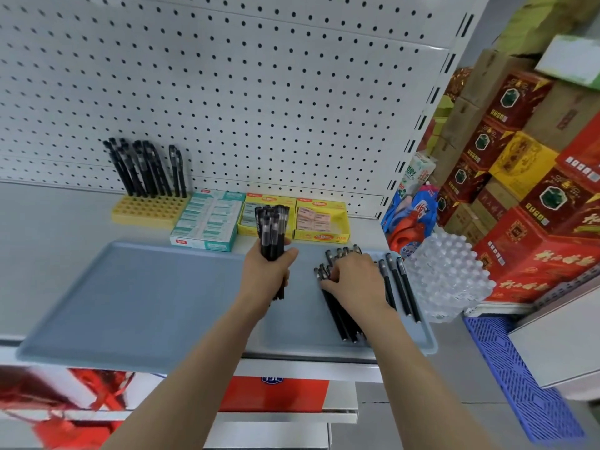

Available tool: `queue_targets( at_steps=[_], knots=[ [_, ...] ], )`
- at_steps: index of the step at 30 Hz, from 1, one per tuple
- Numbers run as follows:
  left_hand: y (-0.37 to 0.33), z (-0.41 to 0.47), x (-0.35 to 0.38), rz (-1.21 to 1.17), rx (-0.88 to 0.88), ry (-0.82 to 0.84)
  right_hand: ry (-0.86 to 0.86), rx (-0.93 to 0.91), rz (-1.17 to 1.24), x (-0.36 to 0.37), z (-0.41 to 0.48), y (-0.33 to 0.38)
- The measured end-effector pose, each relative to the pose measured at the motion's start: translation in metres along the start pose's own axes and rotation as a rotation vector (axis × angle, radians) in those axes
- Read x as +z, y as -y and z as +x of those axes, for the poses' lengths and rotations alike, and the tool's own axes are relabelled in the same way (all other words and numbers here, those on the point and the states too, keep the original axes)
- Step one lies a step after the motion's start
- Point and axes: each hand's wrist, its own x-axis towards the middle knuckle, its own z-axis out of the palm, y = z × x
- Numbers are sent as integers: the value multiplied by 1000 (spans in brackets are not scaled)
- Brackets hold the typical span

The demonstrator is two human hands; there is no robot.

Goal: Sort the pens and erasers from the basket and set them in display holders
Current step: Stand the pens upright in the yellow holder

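My left hand (269, 271) grips an upright bundle of black pens (271, 228) above the grey tray (130, 297). My right hand (355, 280) lies over a pile of loose black pens (341, 316) on the right part of the tray, fingers curled on some of them. Two more pens (401, 287) lie just right of that hand. At the back left a yellow pen holder (146, 209) has several black pens (146, 167) standing in its rear holes. Next to it sit a teal eraser box (207, 222) and two yellow eraser boxes (321, 222).
A white pegboard (227, 92) backs the shelf. A clear plastic basket (448, 274) sits at the tray's right end. Red and yellow cartons (519, 190) are stacked to the right, with a blue crate (519, 378) on the floor below.
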Motion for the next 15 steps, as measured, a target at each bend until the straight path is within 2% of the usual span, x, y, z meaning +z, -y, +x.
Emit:
queue_targets(
  at_steps=[5,10,12,15],
  knots=[
    [-2,-2,-16,-59,-35,57,-5,14,-5,-3,2,12],
    [-7,-2,-36,-250,-127,96,-39,31,100,-16,10,27],
    [-11,0,-49,-337,-176,111,-67,8,281,-19,16,40],
    [-17,6,-77,-426,-232,148,-59,3,690,-18,25,67]
  ],
)
